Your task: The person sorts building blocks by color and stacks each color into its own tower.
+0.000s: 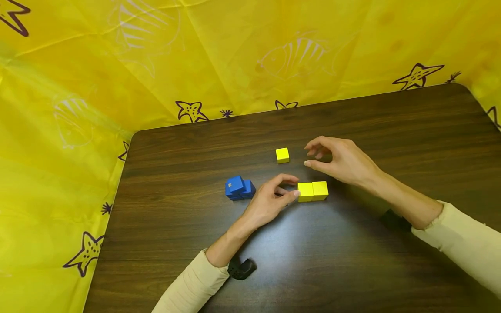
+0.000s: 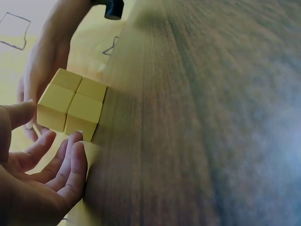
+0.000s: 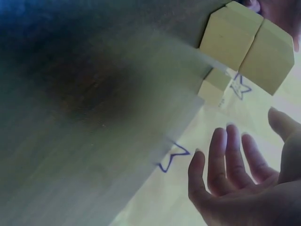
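Several yellow cubes [image 1: 320,191] form a compact block, two wide and two high, seen from its end in the left wrist view [image 2: 84,103]. At the block's left side is my left hand [image 1: 270,200], its thumb and fingers parted and the thumb tip at the nearest cube; whether it touches is hard to tell. Behind and right of the block, my right hand [image 1: 344,161] hovers with relaxed, spread fingers and holds nothing. A single yellow cube [image 1: 282,155] lies on the table, left of the right hand's fingertips.
Left of my left hand stands a small pile of blue cubes [image 1: 236,185], the top one turned askew. The brown wooden table [image 1: 176,243] meets a yellow cloth [image 1: 227,52] with sea-creature drawings behind and to the left. Dark wrist-worn gear [image 1: 242,269] hangs below my left wrist.
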